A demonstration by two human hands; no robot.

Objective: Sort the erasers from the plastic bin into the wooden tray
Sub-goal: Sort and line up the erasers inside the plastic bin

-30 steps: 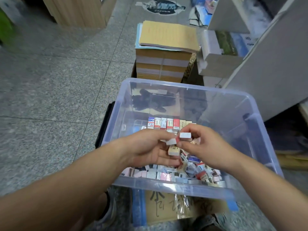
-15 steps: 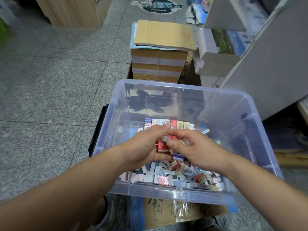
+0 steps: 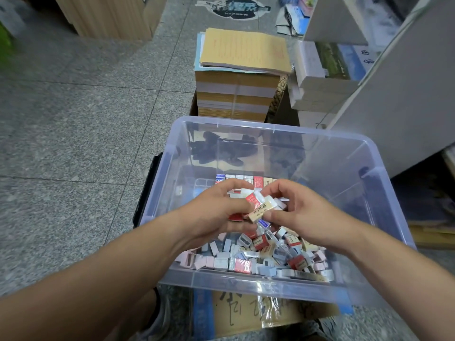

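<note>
A: Hand status?
B: The left hand [image 3: 221, 214] and right hand [image 3: 304, 217] each grip erasers [image 3: 257, 205], meeting inside the bin [image 3: 270, 128], apart from its walls.
A: Remaining stock?
B: The pile [image 3: 258, 257] lies against its near wall; tiled floor [image 3: 86, 143] lies left.

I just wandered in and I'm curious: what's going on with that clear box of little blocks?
A person is sorting small wrapped erasers with both bare hands over a clear plastic bin. The left hand holds a bunch of erasers, and the right hand pinches a tan-sleeved eraser beside them. A loose heap of erasers lies in the bin's near part, and a neat row of erasers stands at its far side. No wooden tray plainly shows.
</note>
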